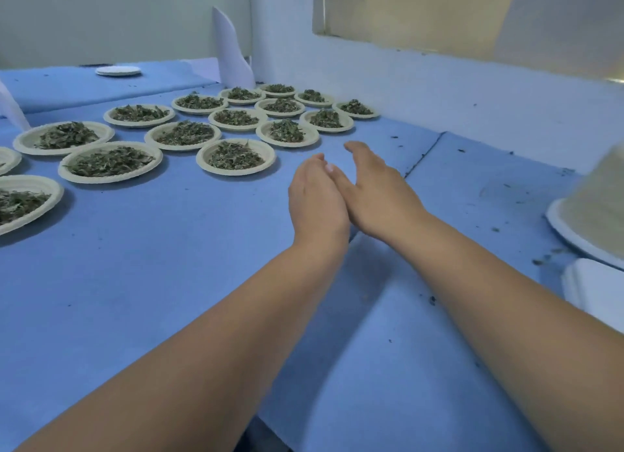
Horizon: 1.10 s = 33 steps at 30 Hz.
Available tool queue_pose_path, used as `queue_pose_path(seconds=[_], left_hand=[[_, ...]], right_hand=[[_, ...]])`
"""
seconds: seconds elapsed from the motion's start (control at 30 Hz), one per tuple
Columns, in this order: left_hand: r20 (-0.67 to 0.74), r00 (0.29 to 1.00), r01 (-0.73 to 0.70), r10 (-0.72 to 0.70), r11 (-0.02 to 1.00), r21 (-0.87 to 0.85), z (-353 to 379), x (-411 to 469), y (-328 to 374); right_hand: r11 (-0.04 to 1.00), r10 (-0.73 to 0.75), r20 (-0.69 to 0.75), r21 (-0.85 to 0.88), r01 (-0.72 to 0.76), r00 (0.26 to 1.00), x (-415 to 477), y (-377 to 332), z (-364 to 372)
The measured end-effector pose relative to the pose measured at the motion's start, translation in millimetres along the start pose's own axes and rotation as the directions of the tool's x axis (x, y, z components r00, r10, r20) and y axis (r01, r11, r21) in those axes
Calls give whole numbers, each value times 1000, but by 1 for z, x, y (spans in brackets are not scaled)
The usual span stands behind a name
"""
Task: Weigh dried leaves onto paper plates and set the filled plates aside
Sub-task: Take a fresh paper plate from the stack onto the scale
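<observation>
The left hand's fingers (312, 164) lie close together, lightly bent, pointing toward 12 o'clock. The right hand's fingers (359, 152) are straight and pressed together too, pinching nothing that shows. Both palms face down and are hidden. The left hand (317, 205) and right hand (378, 191) touch along their inner edges, backs up, over the blue table (169, 266) — whether they rest on it or hover I cannot tell. The bare forearms run back toward 6 and 5 o'clock.

The filled plates (138, 124) lie from 9 to 12 o'clock of the hands, set in rows that run back to the wall, each bearing a heap of dried leaves (234, 156). The nearest plate (236, 172) sits at 10 o'clock, near the left hand but apart from it. Two more at 9 o'clock are cut by the frame's edge.

Farther off at 10 o'clock lies an empty plate (118, 70), and at 11 a white sheet (233, 49) stands upright by the corner.

At 3 o'clock a blurred pale tub (601, 195) stands on a white tray (567, 235). Just below it is another white piece (594, 289), cut off. Leaf crumbs (540, 261) dot the table there.
</observation>
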State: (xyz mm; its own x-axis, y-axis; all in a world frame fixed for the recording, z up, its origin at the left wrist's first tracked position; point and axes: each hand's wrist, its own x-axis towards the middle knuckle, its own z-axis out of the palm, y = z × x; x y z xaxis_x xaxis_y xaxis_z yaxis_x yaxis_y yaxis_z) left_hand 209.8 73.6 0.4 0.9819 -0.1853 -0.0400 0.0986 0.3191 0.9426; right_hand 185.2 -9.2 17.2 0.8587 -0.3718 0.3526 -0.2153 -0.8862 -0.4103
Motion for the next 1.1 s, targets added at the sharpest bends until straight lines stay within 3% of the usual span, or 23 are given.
queue_pose_path(seconds=[0.23,0.3,0.37,0.5,0.6,0.73,0.8,0.9,1.0,1.1], left_hand=[[300,952,-80,57,995,62,105,-69,-21],[458,886,-137,67,983,122,134,-87,-30],[599,791,-284,124,942,180,159,-100,-38],[782,535,-712,319,668,215,208,-124,-49],[869,362,-858,336,484,170,245,-134,-54],[939,229,-963,257,204,179,291,-134,-53],[958,208,-978,198,65,198,310,-132,-53],[965,244,-959,95,-125,255,326,-131,-56],[964,263,-925,48,-271,266,334,-129,-54],[972,234,-903,32,-364,229,340,-125,-51]], right_hand=[[985,172,-107,-11,-174,979,-81,98,-87],[968,247,-184,10,-249,951,-110,133,-112],[948,318,-244,52,-315,916,-136,167,-134],[913,402,-318,63,-404,859,-187,233,-171],[877,447,-400,19,-480,800,-219,273,-191],[827,462,-510,-48,-560,726,-249,303,-204],[800,490,-509,-60,-597,708,-251,307,-206],[787,482,-473,-137,-602,738,-248,304,-203],[762,478,-451,-215,-611,754,-248,304,-198],[753,487,-457,-213,-623,745,-247,306,-198]])
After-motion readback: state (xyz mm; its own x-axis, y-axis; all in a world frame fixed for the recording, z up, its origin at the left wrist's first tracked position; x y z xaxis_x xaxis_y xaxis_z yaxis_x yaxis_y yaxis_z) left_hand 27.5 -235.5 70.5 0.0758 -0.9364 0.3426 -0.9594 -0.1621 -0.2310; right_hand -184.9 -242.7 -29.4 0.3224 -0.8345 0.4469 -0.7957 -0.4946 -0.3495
